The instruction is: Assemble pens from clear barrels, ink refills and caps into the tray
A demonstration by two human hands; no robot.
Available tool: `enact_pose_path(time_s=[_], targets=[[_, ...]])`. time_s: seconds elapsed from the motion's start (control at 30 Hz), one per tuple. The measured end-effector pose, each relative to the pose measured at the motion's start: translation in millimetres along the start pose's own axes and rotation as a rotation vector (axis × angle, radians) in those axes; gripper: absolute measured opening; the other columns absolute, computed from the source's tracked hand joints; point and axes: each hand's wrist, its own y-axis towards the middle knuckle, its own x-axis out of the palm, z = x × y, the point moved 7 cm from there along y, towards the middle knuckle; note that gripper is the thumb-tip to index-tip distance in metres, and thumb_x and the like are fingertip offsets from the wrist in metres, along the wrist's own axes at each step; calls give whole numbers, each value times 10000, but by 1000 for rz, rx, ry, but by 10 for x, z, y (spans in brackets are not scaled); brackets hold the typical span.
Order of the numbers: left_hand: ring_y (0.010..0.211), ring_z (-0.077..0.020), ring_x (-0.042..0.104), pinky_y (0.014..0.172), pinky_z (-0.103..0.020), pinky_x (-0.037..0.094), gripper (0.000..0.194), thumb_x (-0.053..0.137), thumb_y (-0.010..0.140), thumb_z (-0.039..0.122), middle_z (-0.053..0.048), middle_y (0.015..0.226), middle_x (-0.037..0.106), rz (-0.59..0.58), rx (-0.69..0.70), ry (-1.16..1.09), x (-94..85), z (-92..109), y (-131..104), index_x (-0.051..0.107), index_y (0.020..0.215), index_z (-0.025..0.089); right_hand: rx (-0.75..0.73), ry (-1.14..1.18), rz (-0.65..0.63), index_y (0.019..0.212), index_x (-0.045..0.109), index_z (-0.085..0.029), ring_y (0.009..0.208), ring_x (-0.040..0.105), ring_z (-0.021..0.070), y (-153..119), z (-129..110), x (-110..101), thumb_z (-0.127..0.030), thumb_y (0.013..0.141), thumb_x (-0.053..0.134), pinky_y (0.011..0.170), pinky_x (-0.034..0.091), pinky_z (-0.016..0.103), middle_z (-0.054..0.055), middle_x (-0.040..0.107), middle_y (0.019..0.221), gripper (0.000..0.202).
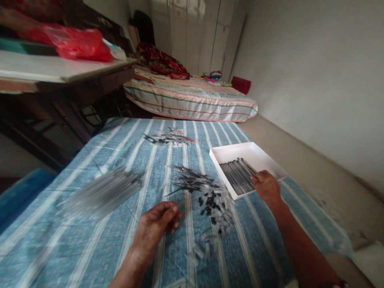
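My right hand (267, 186) reaches over the right side of a white box (264, 156), its fingers pinched on the end of a dark pen. Inside the box lies a row of dark pens (235, 176), side by side. My left hand (160, 220) hovers over the striped cloth with curled fingers, thumb against the index finger; whatever it holds, if anything, is hidden. Ahead of it lie thin dark refills (192, 180), and to its right small black and clear caps (217, 208). Clear pen tubes (105, 194) are heaped at the left, blurred.
Another pile of thin parts (171, 138) lies at the far side of the blue striped cloth (120, 152). A wooden table with a red plastic bag (81, 44) stands at the upper left. Beyond are a bed (192, 98) and a blue object (27, 192) at the left edge.
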Motion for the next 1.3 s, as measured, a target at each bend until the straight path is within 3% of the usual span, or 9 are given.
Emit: enact_pose_path(time_s=[0.33,0.43,0.5,0.67,0.8,0.9,1.07,1.17,1.3], targets=[[463,-137,542,432,-223,400,244,749,582,345,-48,575,652,-11,-10,57,6,-39,43,660,680,140,2,72,108,876,694,-128,852,592,231,-81,97,32,-300,880,431,770,423,314,131,661,891,314],[460,-137,540,438,-225,404,225,751,579,325,-44,571,649,-2,-3,66,-12,-12,44,662,668,139,-34,211,243,807,679,-147,815,595,226,-236,-60,-132,-304,873,427,781,438,323,124,667,850,304],[463,-138,537,437,-223,403,191,734,597,306,-34,565,642,27,23,89,-34,14,40,666,669,144,-115,345,277,786,668,-168,805,600,211,-382,-316,-225,-301,873,437,789,447,312,105,670,828,281],[478,-155,540,450,-226,391,133,716,608,281,-10,550,626,141,135,239,-161,32,75,687,683,175,-425,554,48,808,677,-191,786,611,171,-700,-1245,-241,-233,897,429,767,453,261,67,678,799,267],[562,-199,586,546,-253,415,127,729,597,268,-19,595,657,241,263,340,-312,94,98,704,704,205,-486,332,-219,846,687,-198,832,634,182,-726,-1735,-99,-200,900,447,749,436,259,66,698,843,247],[659,-239,614,639,-286,414,92,692,633,261,-43,686,675,408,390,559,-495,256,68,703,711,215,-473,118,-400,843,690,-193,806,668,216,-669,-1898,20,-230,889,477,672,436,278,86,718,842,221],[884,-318,579,803,-388,394,227,532,765,238,-145,964,659,649,483,989,-799,474,45,687,917,169,-459,-9,-504,786,706,-155,759,695,268,-617,-2014,149,-224,860,506,603,437,297,154,726,778,224],[953,-358,553,810,-428,398,308,480,802,232,-199,1038,645,655,390,1253,-865,461,97,659,1024,117,-479,-31,-507,813,700,-170,783,695,254,-631,-2042,206,-206,854,508,606,428,281,140,730,801,200],[990,-395,534,744,-453,423,338,465,815,250,-210,1091,626,631,267,1342,-844,421,121,651,1060,112,-464,78,-485,823,679,-198,756,684,223,-649,-2020,204,-207,826,534,592,390,256,88,730,785,145]])
